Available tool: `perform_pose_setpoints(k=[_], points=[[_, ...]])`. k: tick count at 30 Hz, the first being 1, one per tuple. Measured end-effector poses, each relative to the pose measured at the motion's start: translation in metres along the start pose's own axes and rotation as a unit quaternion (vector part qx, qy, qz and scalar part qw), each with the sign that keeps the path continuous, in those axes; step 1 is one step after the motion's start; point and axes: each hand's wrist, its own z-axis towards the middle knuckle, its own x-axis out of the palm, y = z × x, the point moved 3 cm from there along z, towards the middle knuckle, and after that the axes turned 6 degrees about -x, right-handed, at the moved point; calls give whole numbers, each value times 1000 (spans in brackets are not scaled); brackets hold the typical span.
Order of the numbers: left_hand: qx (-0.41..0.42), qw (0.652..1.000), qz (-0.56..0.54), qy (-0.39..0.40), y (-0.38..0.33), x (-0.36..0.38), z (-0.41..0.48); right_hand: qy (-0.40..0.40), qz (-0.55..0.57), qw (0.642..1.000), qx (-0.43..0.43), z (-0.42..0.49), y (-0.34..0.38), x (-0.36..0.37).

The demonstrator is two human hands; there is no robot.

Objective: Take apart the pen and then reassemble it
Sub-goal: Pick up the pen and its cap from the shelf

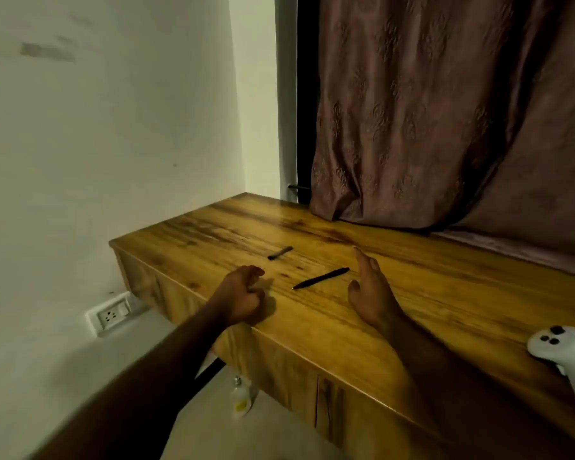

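A black pen body (321, 278) lies on the wooden cabinet top (445, 293), its tip pointing toward the near left. Its dark cap (280, 253) lies apart from it, farther back and to the left. My left hand (243, 295) rests at the cabinet's front edge with its fingers curled loosely and nothing in them, just left of the pen body. My right hand (370, 287) hovers right of the pen body with its fingers spread, close to the pen's back end and not touching it.
A white handheld controller (561, 348) lies on the cabinet top at the near right. A brown curtain (429, 111) hangs down onto the cabinet's back. A wall socket (112, 315) and a small bottle (241, 398) on the floor are at the lower left.
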Motion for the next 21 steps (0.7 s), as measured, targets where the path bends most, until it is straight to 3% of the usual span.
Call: perform_pose_setpoints(k=[4, 8, 16, 21], points=[[7, 1000, -5, 24, 3, 15, 17, -16, 37, 999, 18, 18, -16, -3], [30, 998, -41, 30, -4, 30, 31, 25, 47, 998, 26, 33, -22, 3], [25, 990, -137, 2, 4, 39, 39, 55, -55, 997, -22, 49, -27, 13], [46, 990, -136, -11, 5, 35, 40, 55, -77, 994, -45, 47, -22, 14]])
